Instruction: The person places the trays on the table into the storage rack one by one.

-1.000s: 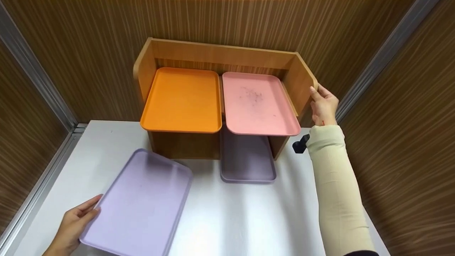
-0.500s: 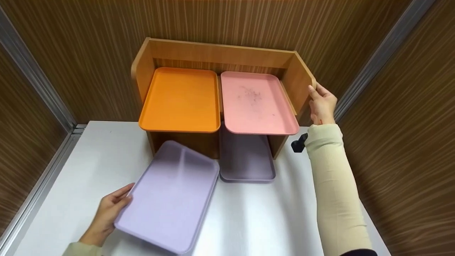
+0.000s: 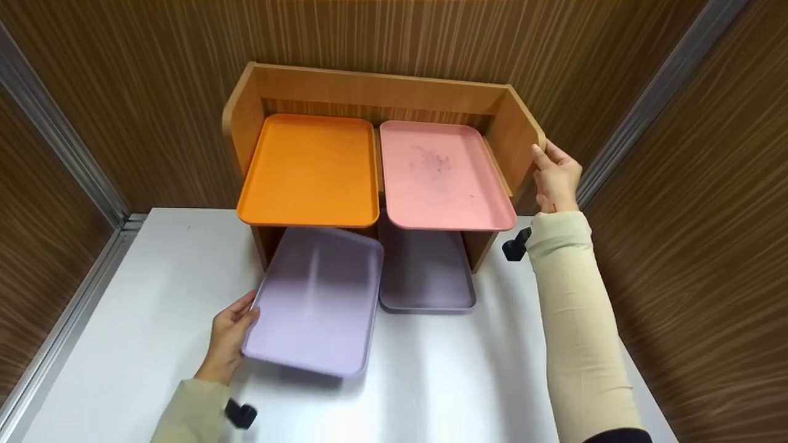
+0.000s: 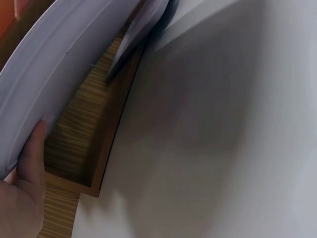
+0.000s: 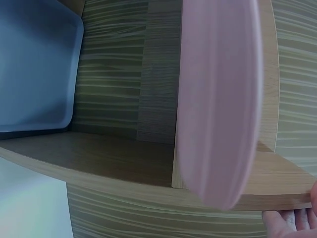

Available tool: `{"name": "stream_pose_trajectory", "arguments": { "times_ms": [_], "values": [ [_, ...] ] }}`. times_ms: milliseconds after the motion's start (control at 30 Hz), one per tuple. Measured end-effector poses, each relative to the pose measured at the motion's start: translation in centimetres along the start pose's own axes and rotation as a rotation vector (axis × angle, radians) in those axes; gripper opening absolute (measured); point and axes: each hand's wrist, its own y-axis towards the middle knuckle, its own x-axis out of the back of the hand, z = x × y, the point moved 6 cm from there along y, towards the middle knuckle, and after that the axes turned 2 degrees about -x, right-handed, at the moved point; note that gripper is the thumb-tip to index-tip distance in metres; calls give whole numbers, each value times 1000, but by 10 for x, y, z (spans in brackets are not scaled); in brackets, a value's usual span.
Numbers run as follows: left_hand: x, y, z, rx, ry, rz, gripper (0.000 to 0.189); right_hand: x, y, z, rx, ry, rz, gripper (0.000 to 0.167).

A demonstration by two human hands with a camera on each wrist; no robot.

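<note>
My left hand (image 3: pixel 229 335) grips the left edge of a light purple tray (image 3: pixel 314 301), thumb on top. The tray is held tilted above the table, its far end at the lower left opening of a wooden shelf (image 3: pixel 381 80). In the left wrist view the thumb lies along the rim of the purple tray (image 4: pixel 64 64). Up on the right, my right hand (image 3: pixel 558 175) pinches the front edge of the shelf's right side panel (image 3: pixel 520 138). A second purple tray (image 3: pixel 428 277) lies in the lower right opening, its front sticking out.
An orange tray (image 3: pixel 311 172) and a pink tray (image 3: pixel 443 178) with dark marks lie side by side on the upper level, overhanging its front. The shelf stands on a white table (image 3: pixel 443 381) against wood-grain walls (image 3: pixel 381 37). Black wrist cameras sit by both sleeves.
My left hand has carried the purple tray right and forward from the table's left front, turning it straighter, up to the lower left opening. The right hand keeps its hold on the side panel.
</note>
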Motion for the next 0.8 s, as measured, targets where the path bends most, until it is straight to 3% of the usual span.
{"name": "stream_pose_trajectory", "arguments": {
  "times_ms": [300,600,800],
  "values": [
    [-21,34,-1,-93,-77,-44,47,-1,0,1,-1,-14,-17,46],
    [-40,58,-3,-107,-108,-101,43,0,-1,5,24,-12,-6,45],
    [-41,74,0,-144,-103,-142,40,0,0,1,21,-40,-10,46]
  ]
}}
